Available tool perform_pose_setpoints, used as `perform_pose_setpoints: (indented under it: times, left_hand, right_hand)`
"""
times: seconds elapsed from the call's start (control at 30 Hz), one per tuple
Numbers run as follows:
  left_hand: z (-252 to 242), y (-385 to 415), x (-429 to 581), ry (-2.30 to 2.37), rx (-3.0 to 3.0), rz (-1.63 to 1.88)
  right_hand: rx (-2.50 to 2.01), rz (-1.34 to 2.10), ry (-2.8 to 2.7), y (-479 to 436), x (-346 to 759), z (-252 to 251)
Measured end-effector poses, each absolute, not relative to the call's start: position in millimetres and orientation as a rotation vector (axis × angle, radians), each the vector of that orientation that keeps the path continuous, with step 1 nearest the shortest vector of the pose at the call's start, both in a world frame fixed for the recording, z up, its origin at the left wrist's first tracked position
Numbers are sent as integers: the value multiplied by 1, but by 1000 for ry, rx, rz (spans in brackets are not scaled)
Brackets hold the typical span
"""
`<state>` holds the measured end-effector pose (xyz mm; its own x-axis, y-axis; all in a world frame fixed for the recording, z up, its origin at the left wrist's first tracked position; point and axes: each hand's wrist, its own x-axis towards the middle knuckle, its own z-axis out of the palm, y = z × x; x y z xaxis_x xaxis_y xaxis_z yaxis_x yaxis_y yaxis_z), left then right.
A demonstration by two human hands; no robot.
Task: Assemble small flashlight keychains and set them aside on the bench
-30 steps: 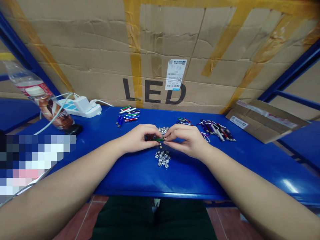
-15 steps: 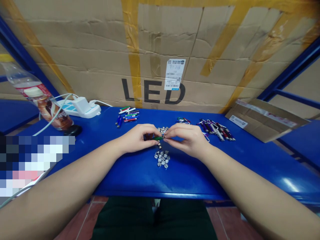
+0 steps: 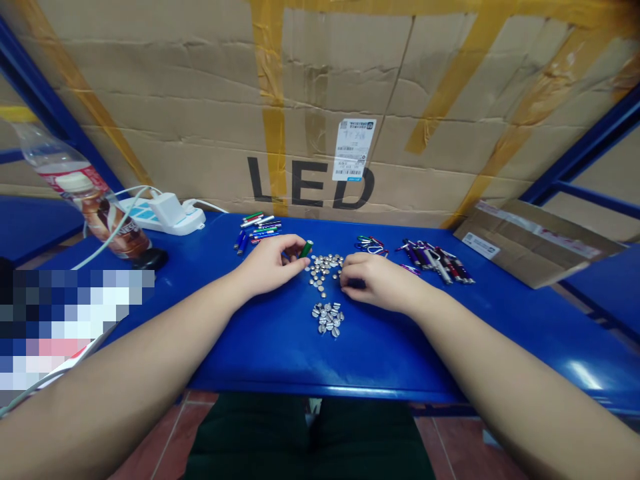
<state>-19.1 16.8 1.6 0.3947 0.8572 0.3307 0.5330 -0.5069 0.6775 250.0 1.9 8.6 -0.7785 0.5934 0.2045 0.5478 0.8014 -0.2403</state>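
Between the thumb and fingers of my left hand [image 3: 270, 265] is a small green metal tube [image 3: 306, 249], tilted upright with its silver end up. My right hand [image 3: 377, 279] rests at the right edge of a scatter of button cells [image 3: 324, 265]. Its fingers are curled together, and their tips are partly hidden, so whatever they pinch cannot be made out. Nearer the table's front edge lies a small heap of silver ridged caps [image 3: 329, 320]. Beyond my left hand are several coloured metal tubes [image 3: 257, 225].
Coloured carabiner clips [image 3: 370, 246] and a pile of pen-like metal torches [image 3: 437, 262] lie to the right. A small carton [image 3: 535, 240] stands farther right. At left are drink bottles [image 3: 107, 217] and a white power strip [image 3: 185, 220]. A large carton [image 3: 200, 120] backs the blue table [image 3: 400, 360].
My hands have parted. The left one moved back and left with the green tube, now turned more upright; the right one left the tube and lowered to the button cells.
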Motion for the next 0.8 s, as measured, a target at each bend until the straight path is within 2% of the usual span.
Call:
perform_pose_setpoints:
  times: [0.23, 0.4, 0.5, 0.8]
  left_hand:
    - [1, 18, -18, 1173, 2190, 917]
    - [1, 17, -19, 1183, 2188, 904]
    - [0, 18, -19, 1196, 2200, 877]
    - [0, 17, -17, 1154, 2210, 881]
  right_hand:
    - [-807, 201, -2630, -11, 230, 9]
    - [-1145, -42, -2465, 4, 235, 1]
    - [-1261, 6, -2380, 16, 244, -6]
    - [-1104, 57, -2420, 24, 236, -11]
